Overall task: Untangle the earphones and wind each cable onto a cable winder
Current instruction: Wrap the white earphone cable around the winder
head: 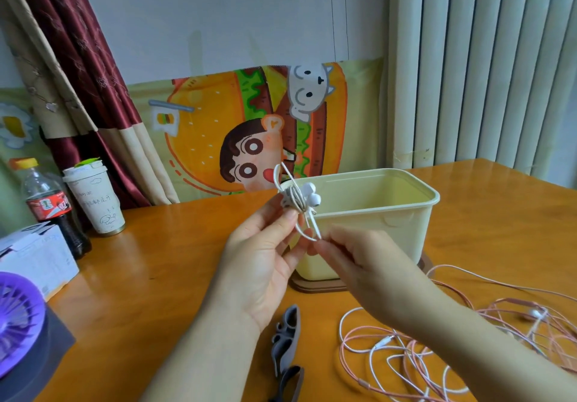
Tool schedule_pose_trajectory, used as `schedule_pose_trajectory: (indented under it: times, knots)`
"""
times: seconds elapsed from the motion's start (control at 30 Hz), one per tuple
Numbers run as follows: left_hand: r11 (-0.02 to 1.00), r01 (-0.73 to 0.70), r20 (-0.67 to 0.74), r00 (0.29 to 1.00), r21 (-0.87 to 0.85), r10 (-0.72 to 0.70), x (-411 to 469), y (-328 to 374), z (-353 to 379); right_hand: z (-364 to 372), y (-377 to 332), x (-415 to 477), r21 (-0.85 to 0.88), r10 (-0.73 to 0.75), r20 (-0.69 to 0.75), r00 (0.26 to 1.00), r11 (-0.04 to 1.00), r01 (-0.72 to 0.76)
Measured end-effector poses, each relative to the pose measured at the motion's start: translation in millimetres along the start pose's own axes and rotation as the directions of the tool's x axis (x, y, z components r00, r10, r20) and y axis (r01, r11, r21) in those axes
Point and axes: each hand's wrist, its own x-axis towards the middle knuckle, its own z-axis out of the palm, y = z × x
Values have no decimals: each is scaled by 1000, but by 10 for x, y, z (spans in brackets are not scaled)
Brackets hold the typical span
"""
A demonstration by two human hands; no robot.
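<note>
My left hand [265,254] holds up a cable winder wrapped with white earphones [296,198]; the two earbuds [312,194] stick out to the right of the bundle. My right hand [359,261] pinches a loose loop of the same white cable just below the bundle. Two grey cable winders [285,339] lie flat on the table below my hands, the nearer one [290,383] partly cut off by the frame edge. A tangle of pink and white earphone cables [421,354] is spread on the table at the lower right, partly hidden by my right forearm.
A cream plastic bin [406,214] stands on a brown base just behind my hands. At the left are a cola bottle [46,204], a paper cup [93,198], a white box [34,258] and a purple fan [18,323]. A radiator stands behind the wooden table [156,261].
</note>
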Motion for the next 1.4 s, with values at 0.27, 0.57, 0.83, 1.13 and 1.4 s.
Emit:
schedule_pose_trajectory:
  times: [0.27, 0.57, 0.83, 1.13, 1.4]
  knots:
    - [944, -129, -42, 988, 303, 149, -21, -26, -35, -177, -108, -5, -208, -36, 94, 995, 977, 55]
    - [707, -221, 88, 972, 672, 220, -46, -82, -49, -478, -177, 11, -218, -10, -9, 1000, 976, 8]
    - [558, -224, 251, 967, 799, 29, -82, -52, -74, -725, -133, 34, -219, -33, -36, 999, 976, 25]
    - [718, -208, 371, 926, 664, -74, -97, 12, -62, -799, 73, 76, 206, 40, -60, 997, 978, -26]
    - [876, -103, 471, 869, 472, -152, -100, 46, -67, -476, 54, 82, 733, 128, 250, 960, 622, -274]
